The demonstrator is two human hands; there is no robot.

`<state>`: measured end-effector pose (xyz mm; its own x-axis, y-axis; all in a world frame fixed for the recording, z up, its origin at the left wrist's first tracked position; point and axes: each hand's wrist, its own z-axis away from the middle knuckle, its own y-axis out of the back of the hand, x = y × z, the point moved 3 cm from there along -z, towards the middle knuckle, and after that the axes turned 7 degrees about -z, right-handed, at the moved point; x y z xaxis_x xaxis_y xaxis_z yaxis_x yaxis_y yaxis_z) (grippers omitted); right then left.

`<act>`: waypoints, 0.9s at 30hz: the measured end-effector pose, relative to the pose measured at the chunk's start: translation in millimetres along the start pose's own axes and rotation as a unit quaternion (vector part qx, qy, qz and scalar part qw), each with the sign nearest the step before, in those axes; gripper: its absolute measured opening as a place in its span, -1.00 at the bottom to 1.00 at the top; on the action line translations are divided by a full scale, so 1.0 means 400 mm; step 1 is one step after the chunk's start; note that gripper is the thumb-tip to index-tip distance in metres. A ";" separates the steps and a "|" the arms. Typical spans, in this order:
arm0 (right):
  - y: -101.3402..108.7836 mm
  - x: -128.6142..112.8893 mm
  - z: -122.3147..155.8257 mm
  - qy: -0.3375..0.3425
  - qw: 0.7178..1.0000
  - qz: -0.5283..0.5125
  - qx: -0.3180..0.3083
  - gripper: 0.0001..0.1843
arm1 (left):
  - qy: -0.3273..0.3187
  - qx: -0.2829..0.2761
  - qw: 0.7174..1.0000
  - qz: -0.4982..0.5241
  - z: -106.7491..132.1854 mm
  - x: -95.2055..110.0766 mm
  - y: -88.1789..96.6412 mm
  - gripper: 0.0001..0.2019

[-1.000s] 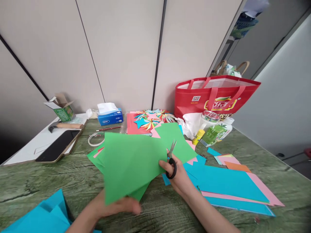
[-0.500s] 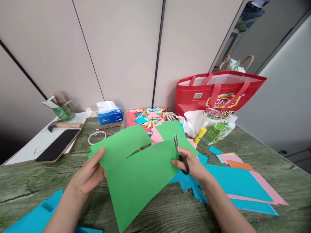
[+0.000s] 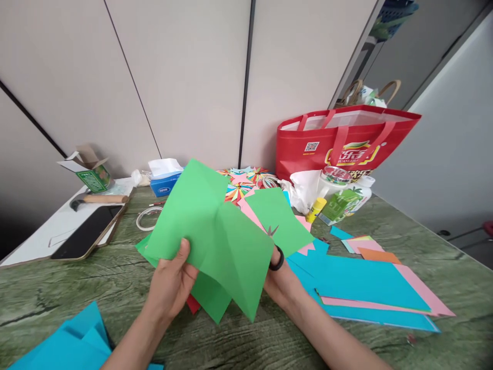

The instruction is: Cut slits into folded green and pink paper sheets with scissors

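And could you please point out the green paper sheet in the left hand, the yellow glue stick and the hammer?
Green paper sheet [image 3: 204, 221]: head view, on its broad upper face.
Yellow glue stick [image 3: 316, 210]: head view, middle of its body.
Hammer [image 3: 103, 199]: head view, on its wooden handle.

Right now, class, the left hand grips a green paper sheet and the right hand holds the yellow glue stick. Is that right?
Not quite: the right hand holds black-handled scissors, not the yellow glue stick, which is beside the green carton, as the head view shows. The left hand does grip the green paper sheet.
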<state>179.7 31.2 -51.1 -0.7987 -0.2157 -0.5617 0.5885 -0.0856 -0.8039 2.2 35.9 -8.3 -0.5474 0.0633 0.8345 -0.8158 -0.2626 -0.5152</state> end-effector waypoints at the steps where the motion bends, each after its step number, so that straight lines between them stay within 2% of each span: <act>1: 0.002 -0.002 0.000 -0.004 1.000 -0.010 0.014 -0.55 | -0.025 0.009 1.000 -0.004 0.001 0.000 -0.001 -0.61; 4: 0.010 -0.009 -0.002 -0.008 1.000 -0.015 0.014 -0.48 | -0.094 0.039 0.995 -0.022 0.004 0.004 -0.004 -0.57; 7: 0.014 -0.006 0.001 0.007 0.999 0.035 -0.003 -0.51 | -0.108 0.041 0.992 -0.043 0.010 -0.005 -0.005 -0.51; 10: 0.024 -0.005 0.002 0.058 0.989 0.130 0.035 -0.48 | -0.054 -0.004 0.995 -0.079 0.018 -0.022 0.000 -0.43; 12: 0.033 -0.018 -0.001 0.110 0.973 0.195 0.060 -0.44 | -0.024 -0.048 0.993 -0.102 0.018 -0.021 0.008 -0.43; 15: 0.041 -0.057 -0.009 0.180 0.939 0.281 0.083 -0.39 | -0.006 -0.126 0.988 -0.086 0.006 0.006 0.020 -0.56; 17: 0.040 -0.088 -0.009 0.215 0.915 0.326 0.101 -0.40 | 0.035 -0.166 0.983 -0.074 -0.009 0.025 0.026 -0.58; 21: 0.017 -0.134 0.007 0.288 0.866 0.398 0.095 -0.38 | 0.110 -0.150 0.975 -0.118 -0.027 0.035 0.029 -0.79; 23: 0.008 -0.145 0.016 0.318 0.845 0.420 0.092 -0.37 | 0.126 -0.168 0.964 -0.163 -0.023 0.028 0.018 -0.77; 25: 0.011 -0.148 0.015 0.330 0.840 0.421 0.093 -0.39 | 0.123 -0.189 0.954 -0.196 -0.018 0.019 0.008 -0.70; 27: 0.027 -0.144 0.004 0.310 0.858 0.397 0.098 -0.42 | 0.108 -0.191 0.950 -0.222 -0.018 0.010 0.007 -0.68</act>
<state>232.4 41.3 -27.2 -0.0131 0.2716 -0.9623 0.9397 -0.3255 -0.1046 -3.6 42.5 -7.7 -0.1251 0.2930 0.9479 -0.9611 0.2014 -0.1891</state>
